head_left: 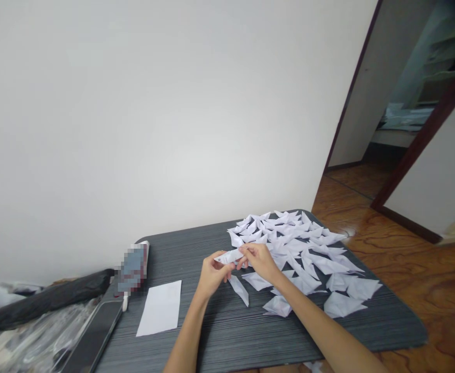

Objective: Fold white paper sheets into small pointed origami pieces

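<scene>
My left hand point(211, 275) and right hand point(261, 260) pinch opposite ends of a folded paper point(228, 257) above the table point(196, 246), seemingly keeping its creases tight, near clustered paper boats point(289, 244).

– how's the light?
– soft and even; the wall point(196, 119) behind the table point(196, 238) is palest, the doorway point(410, 88) right of it dim.
– glare?
– a whitish sheen on the floor point(367, 243), right of the table.
– sharpness?
– slightly soft; pixelation masks the device point(133, 269) at the table's left end, and the door frame point(425, 135) to its right leans, stretched.
</scene>
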Motion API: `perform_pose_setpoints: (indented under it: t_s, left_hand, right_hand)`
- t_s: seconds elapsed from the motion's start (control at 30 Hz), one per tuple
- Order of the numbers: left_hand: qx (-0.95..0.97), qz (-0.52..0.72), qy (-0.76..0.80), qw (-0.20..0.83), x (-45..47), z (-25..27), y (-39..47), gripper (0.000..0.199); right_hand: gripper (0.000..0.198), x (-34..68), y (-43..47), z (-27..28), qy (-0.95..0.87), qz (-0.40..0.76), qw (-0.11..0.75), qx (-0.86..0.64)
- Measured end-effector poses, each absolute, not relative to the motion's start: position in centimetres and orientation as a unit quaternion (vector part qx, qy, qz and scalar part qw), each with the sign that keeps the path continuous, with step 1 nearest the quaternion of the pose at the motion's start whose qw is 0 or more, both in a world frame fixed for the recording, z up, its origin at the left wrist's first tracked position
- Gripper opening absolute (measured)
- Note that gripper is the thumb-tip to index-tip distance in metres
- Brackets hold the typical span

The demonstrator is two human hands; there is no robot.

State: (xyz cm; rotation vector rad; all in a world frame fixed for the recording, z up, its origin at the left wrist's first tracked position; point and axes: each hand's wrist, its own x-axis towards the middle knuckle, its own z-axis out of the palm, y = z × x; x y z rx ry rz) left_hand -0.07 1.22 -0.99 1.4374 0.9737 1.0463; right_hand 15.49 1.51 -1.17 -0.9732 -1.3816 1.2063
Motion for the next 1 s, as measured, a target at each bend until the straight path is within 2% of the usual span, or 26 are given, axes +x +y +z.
perform_pose_setpoints:
  t_s: [0.07, 0.27, 0.43, 0.63, 0.87, 1.0]
  left_hand:
    - [0.603, 0.440, 0.434, 0.504, 0.5, -0.9, 1.0, 0.029]
    - [0.603, 0.431, 0.445, 0.503, 0.9, -0.4, 0.4, 0.033]
    - [0.594, 0.415, 0.423, 0.544, 0.7, -1.0, 0.4, 0.036]
    - [0.618, 0.392, 0.436, 0.524, 0.6, -1.2, 0.6, 0.031]
    - [0.620, 0.411, 0.433, 0.510, 0.7, -1.1, 0.6, 0.035]
    - [0.584, 0.400, 0.420, 0.568, 0.0, -1.7, 1.1, 0.043]
  right_hand:
    - [0.024, 15.3, 1.2, -1.0, -0.575, 0.511, 0.502, -0.395]
    - [0.014, 15.2, 0.9, -1.3, -0.573, 0.561, 0.473, -0.364]
    - [0.013, 15.3, 1.2, -1.9, -0.595, 0.536, 0.467, -0.376]
    - [0.016, 15.2, 1.0, -2.1, -0.664, 0.428, 0.437, -0.429]
    - [0.021, 15.3, 0.9, -1.9, -0.675, 0.426, 0.427, -0.425]
    - [0.027, 15.7, 1.1, -1.7, -0.674, 0.431, 0.420, -0.427]
